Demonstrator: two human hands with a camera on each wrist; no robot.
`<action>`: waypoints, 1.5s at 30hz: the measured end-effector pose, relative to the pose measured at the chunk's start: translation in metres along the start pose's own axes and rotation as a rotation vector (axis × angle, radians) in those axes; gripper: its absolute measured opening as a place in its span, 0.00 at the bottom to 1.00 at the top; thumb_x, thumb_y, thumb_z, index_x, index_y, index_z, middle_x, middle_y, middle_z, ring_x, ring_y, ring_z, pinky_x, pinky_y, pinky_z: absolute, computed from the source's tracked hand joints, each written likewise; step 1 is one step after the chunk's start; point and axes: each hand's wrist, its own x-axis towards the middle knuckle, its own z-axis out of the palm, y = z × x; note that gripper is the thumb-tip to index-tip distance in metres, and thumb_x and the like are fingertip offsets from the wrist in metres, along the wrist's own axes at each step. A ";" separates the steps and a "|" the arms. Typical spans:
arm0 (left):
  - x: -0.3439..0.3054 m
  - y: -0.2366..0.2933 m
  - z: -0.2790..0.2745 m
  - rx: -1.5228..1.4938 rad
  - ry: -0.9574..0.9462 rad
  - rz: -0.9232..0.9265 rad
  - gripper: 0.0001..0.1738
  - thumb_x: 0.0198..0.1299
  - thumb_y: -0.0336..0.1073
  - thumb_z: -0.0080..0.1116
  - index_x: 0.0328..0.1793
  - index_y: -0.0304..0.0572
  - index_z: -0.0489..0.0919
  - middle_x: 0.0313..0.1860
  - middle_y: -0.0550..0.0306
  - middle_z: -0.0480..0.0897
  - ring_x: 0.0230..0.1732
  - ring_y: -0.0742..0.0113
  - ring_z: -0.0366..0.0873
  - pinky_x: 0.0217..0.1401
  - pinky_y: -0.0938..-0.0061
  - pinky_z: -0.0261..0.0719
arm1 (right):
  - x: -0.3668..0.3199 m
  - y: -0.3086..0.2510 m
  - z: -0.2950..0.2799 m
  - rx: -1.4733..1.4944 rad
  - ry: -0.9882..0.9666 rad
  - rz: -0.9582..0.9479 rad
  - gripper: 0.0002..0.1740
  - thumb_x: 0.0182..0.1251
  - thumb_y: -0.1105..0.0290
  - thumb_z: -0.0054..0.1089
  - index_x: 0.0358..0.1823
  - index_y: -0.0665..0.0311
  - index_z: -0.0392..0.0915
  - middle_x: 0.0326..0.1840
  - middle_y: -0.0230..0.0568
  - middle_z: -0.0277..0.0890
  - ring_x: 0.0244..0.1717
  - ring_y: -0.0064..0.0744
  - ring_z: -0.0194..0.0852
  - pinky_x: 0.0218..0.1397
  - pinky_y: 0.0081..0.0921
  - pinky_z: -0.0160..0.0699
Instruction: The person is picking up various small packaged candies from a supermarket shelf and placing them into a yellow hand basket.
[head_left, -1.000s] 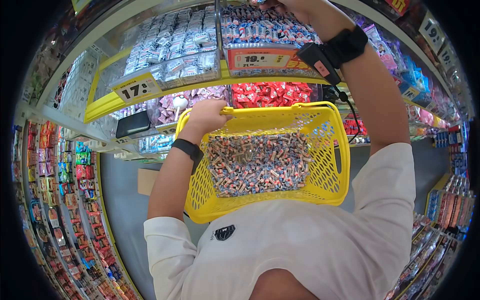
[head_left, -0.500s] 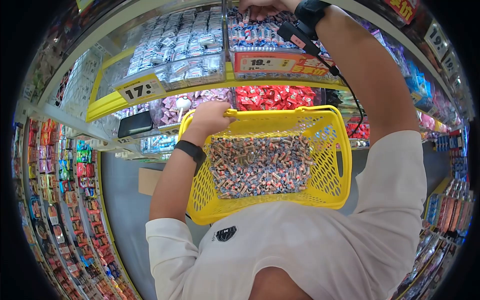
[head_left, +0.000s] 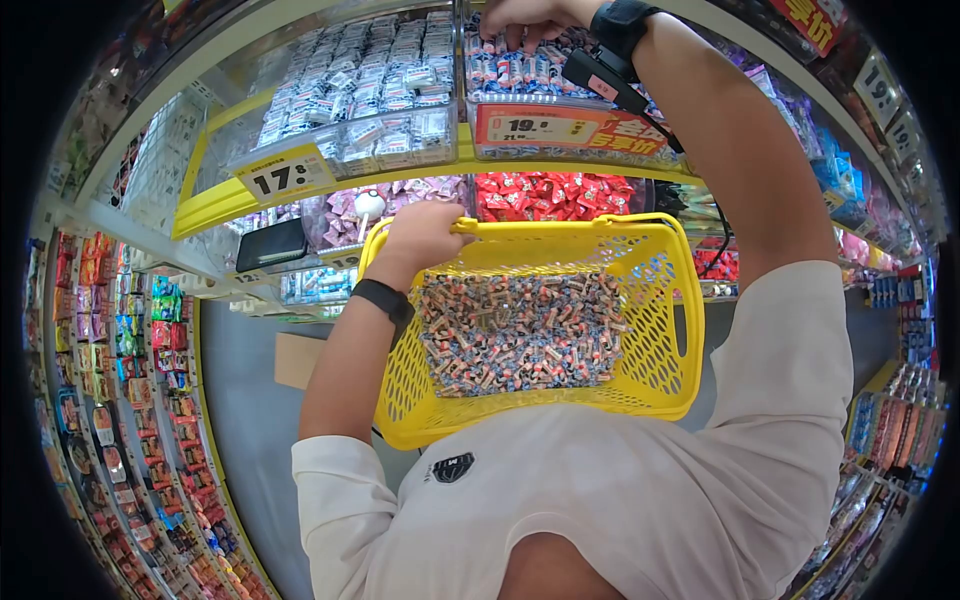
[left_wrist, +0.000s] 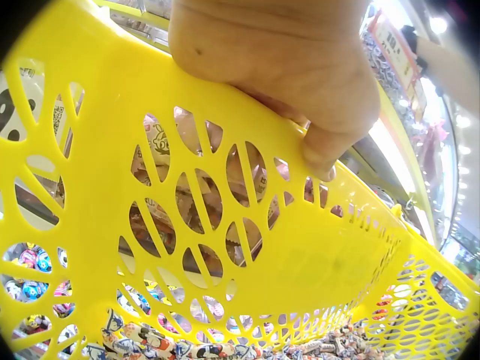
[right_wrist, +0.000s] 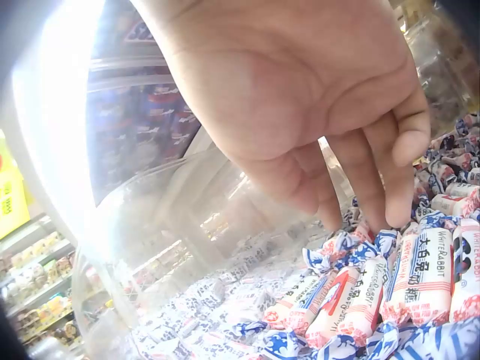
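My left hand (head_left: 425,238) grips the rear rim of a yellow shopping basket (head_left: 655,345), with the thumb on the inner side of its wall. Inside the basket lies a broad layer of wrapped candies (head_left: 520,335) in blue, white and red. Over a clear bin, my right hand (right_wrist: 315,97) reaches down with loosely bent fingers. Its fingertips (right_wrist: 397,214) are right at the White Rabbit candies (right_wrist: 420,277), which have white wrappers with blue ends. No candy shows pinched between the fingers in the right wrist view.
A neighbouring bin of white-wrapped sweets (head_left: 355,90) stands to the left, above a yellow price tag (head_left: 283,178). Red candies (head_left: 555,195) fill a lower bin behind the basket. A black phone (head_left: 272,245) and a white-headed lollipop (head_left: 369,207) are at the lower shelf.
My right hand has come down and left from the far back of the candy bin, to rest among the candies nearer its front. The left hand keeps its grip on the basket.
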 end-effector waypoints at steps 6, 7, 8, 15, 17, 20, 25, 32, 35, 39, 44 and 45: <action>0.000 0.000 0.001 -0.003 0.003 -0.001 0.17 0.54 0.52 0.67 0.37 0.47 0.82 0.36 0.52 0.85 0.44 0.50 0.82 0.46 0.56 0.78 | 0.007 0.004 0.002 -0.099 0.058 -0.031 0.12 0.66 0.55 0.56 0.36 0.53 0.82 0.27 0.25 0.81 0.25 0.22 0.77 0.27 0.28 0.71; 0.000 -0.001 0.001 -0.010 0.011 0.005 0.17 0.54 0.52 0.67 0.37 0.47 0.82 0.36 0.52 0.85 0.44 0.50 0.82 0.46 0.56 0.78 | 0.007 0.004 0.001 -0.044 0.039 -0.021 0.12 0.66 0.55 0.56 0.35 0.53 0.82 0.27 0.25 0.80 0.25 0.22 0.77 0.27 0.28 0.71; 0.000 -0.002 0.002 -0.016 0.019 0.010 0.17 0.54 0.51 0.67 0.37 0.47 0.82 0.35 0.52 0.85 0.43 0.50 0.82 0.46 0.56 0.78 | 0.006 0.005 0.000 0.011 0.021 -0.012 0.12 0.66 0.55 0.56 0.33 0.53 0.82 0.26 0.25 0.80 0.25 0.22 0.77 0.27 0.28 0.72; 0.000 -0.001 0.002 -0.016 0.019 0.003 0.17 0.53 0.50 0.67 0.37 0.47 0.82 0.35 0.52 0.84 0.43 0.49 0.82 0.46 0.56 0.78 | -0.041 0.013 -0.009 0.212 0.207 -0.267 0.12 0.66 0.60 0.57 0.30 0.58 0.80 0.22 0.27 0.76 0.23 0.24 0.71 0.28 0.28 0.69; 0.000 -0.002 0.003 -0.032 0.038 0.022 0.17 0.53 0.50 0.68 0.37 0.46 0.81 0.34 0.51 0.84 0.42 0.47 0.82 0.44 0.54 0.77 | -0.063 0.010 -0.009 0.180 0.279 -0.368 0.12 0.66 0.61 0.57 0.29 0.59 0.79 0.22 0.28 0.75 0.23 0.24 0.70 0.28 0.28 0.68; 0.000 -0.005 0.006 -0.041 0.055 0.034 0.17 0.52 0.49 0.68 0.37 0.46 0.81 0.34 0.50 0.84 0.41 0.46 0.81 0.44 0.53 0.76 | -0.097 0.004 -0.005 0.092 0.391 -0.482 0.12 0.66 0.62 0.57 0.29 0.61 0.78 0.21 0.29 0.73 0.23 0.24 0.68 0.28 0.28 0.67; 0.000 -0.003 0.005 -0.019 0.046 0.029 0.17 0.53 0.50 0.68 0.37 0.46 0.81 0.34 0.50 0.84 0.42 0.47 0.82 0.44 0.54 0.77 | -0.147 0.001 0.014 -0.058 0.541 -0.583 0.12 0.65 0.64 0.57 0.27 0.64 0.76 0.19 0.30 0.71 0.22 0.24 0.65 0.28 0.28 0.65; 0.001 0.000 0.000 0.003 0.003 -0.003 0.17 0.54 0.52 0.67 0.38 0.47 0.82 0.35 0.51 0.85 0.43 0.49 0.82 0.46 0.55 0.78 | -0.197 0.015 0.063 -0.111 0.472 -0.682 0.08 0.68 0.70 0.57 0.33 0.67 0.76 0.22 0.29 0.70 0.23 0.16 0.64 0.27 0.21 0.64; 0.001 -0.002 0.003 0.004 0.023 0.014 0.17 0.53 0.51 0.67 0.37 0.46 0.82 0.34 0.51 0.84 0.42 0.49 0.83 0.45 0.55 0.78 | -0.215 0.018 0.104 0.008 0.452 -0.730 0.11 0.59 0.67 0.61 0.28 0.69 0.72 0.21 0.51 0.68 0.21 0.45 0.69 0.26 0.35 0.67; 0.000 0.001 0.000 -0.034 0.014 0.000 0.16 0.53 0.48 0.67 0.38 0.46 0.80 0.34 0.49 0.83 0.41 0.45 0.81 0.44 0.53 0.76 | -0.210 0.034 0.151 -0.070 0.230 -0.696 0.08 0.62 0.69 0.60 0.29 0.66 0.74 0.21 0.45 0.69 0.21 0.40 0.70 0.27 0.35 0.68; 0.001 -0.003 0.005 -0.016 0.033 0.015 0.17 0.53 0.51 0.67 0.37 0.46 0.82 0.34 0.51 0.84 0.42 0.48 0.82 0.45 0.55 0.78 | -0.168 0.075 0.218 -0.136 -0.035 -0.375 0.12 0.64 0.63 0.54 0.33 0.64 0.79 0.31 0.49 0.77 0.35 0.49 0.79 0.40 0.44 0.76; 0.001 -0.003 0.006 -0.008 0.037 0.020 0.18 0.53 0.52 0.67 0.37 0.46 0.82 0.34 0.52 0.84 0.42 0.50 0.83 0.45 0.56 0.78 | -0.159 0.087 0.233 -0.158 -0.038 -0.357 0.12 0.64 0.62 0.53 0.33 0.64 0.79 0.32 0.49 0.78 0.37 0.50 0.79 0.42 0.44 0.76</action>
